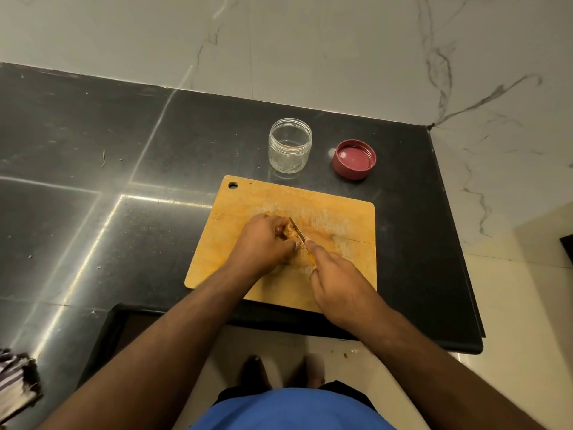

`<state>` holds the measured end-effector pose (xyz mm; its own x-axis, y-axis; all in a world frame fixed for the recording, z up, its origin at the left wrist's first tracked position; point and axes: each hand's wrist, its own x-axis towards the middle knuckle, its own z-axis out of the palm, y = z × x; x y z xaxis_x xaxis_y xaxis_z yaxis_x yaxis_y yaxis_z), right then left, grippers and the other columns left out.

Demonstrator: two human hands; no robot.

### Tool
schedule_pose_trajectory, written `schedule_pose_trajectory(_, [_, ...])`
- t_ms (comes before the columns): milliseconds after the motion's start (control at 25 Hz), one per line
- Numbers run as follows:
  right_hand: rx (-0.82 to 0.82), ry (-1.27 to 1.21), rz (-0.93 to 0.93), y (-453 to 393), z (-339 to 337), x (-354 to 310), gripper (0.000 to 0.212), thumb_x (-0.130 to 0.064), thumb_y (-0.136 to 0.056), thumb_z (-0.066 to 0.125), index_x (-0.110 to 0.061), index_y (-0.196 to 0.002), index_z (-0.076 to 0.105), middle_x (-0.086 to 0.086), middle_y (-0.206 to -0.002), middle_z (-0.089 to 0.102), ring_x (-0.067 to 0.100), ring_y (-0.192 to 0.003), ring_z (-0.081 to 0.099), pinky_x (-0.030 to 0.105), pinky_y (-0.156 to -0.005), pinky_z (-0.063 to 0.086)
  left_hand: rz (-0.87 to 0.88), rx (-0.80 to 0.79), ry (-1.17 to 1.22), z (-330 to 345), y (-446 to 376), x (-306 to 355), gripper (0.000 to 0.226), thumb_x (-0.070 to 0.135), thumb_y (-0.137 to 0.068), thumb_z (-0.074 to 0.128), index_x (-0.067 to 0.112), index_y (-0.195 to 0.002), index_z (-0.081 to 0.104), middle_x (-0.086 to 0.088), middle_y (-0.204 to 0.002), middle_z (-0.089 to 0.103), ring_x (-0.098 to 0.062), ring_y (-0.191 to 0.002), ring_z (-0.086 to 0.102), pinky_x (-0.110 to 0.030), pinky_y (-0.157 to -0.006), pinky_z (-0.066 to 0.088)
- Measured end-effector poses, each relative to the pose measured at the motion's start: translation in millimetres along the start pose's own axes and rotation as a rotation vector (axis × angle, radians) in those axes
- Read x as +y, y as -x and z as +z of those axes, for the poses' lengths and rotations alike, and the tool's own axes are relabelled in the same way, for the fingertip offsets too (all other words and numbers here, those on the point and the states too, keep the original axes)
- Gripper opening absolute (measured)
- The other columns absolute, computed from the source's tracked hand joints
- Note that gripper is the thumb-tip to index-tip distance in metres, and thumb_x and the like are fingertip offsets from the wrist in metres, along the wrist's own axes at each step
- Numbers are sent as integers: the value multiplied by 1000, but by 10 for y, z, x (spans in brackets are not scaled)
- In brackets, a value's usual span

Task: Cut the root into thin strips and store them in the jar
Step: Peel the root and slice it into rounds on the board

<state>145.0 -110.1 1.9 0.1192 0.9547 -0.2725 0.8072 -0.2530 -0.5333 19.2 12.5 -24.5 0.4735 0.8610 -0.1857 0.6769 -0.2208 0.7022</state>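
- The root point(287, 233), a knobbly tan-orange piece, lay mid cutting board point(347, 218).
- The left hand point(263, 243) clasped it.
- The right hand point(338, 283) gripped a knife point(298, 231) against it.
- The jar point(290, 145) stood open beyond the board.

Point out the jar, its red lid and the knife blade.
jar point(290, 146), head view, on its clear side wall.
red lid point(354, 159), head view, on its upturned inside.
knife blade point(297, 229), head view, on the blade's middle.
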Motion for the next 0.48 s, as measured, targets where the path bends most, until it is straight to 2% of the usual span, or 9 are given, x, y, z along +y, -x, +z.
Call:
schedule_pose_trajectory(120, [5, 11, 11, 66, -16, 25, 51, -25, -105, 33, -28, -154, 22, 1, -141, 49, 14, -116, 51, 28, -94, 44, 1, -5, -16, 8, -15, -13, 13, 30, -84, 75, 23, -95, 75, 4, -93, 63, -13, -89, 58, -21, -64, 41])
schedule_pose_trajectory(240, [12, 6, 19, 198, 0, 64, 51, -24, -104, 34, -28, -154, 24, 0, -139, 50, 11, -112, 51, 22, -87, 41, -11, 2, -4, 27, -27, -43, 11, 32, -84, 75, 25, -91, 73, 6, -92, 62, -9, -87, 57, -19, -61, 36])
schedule_pose_trajectory(320, [22, 10, 28, 244, -5, 86, 52, -24, -104, 34, -31, -154, 22, -1, -131, 53, 10, -103, 53, 24, -83, 45, -8, 9, 0, 43, -30, -66, 16, 34, -84, 76, 26, -97, 72, 5, -97, 63, -12, -91, 58, -22, -66, 40])
schedule_pose_trajectory(440, [170, 63, 59, 293, -57, 173, 55, -24, -104, 36, -31, -155, 18, -4, -112, 51, 13, -79, 56, 31, -69, 52, -43, 20, 12, 54, -20, -83, 48, 36, -82, 78, 22, -127, 64, 3, -114, 61, -14, -104, 57, -30, -87, 50])
schedule_pose_trajectory(480, [215, 52, 72, 306, -78, 200, 54, -24, -104, 36, -31, -155, 18, -5, -112, 51, 13, -76, 56, 33, -68, 53, -54, 20, 17, 57, -20, -91, 53, 36, -82, 79, 22, -130, 61, 3, -117, 60, -14, -105, 57, -32, -91, 51])
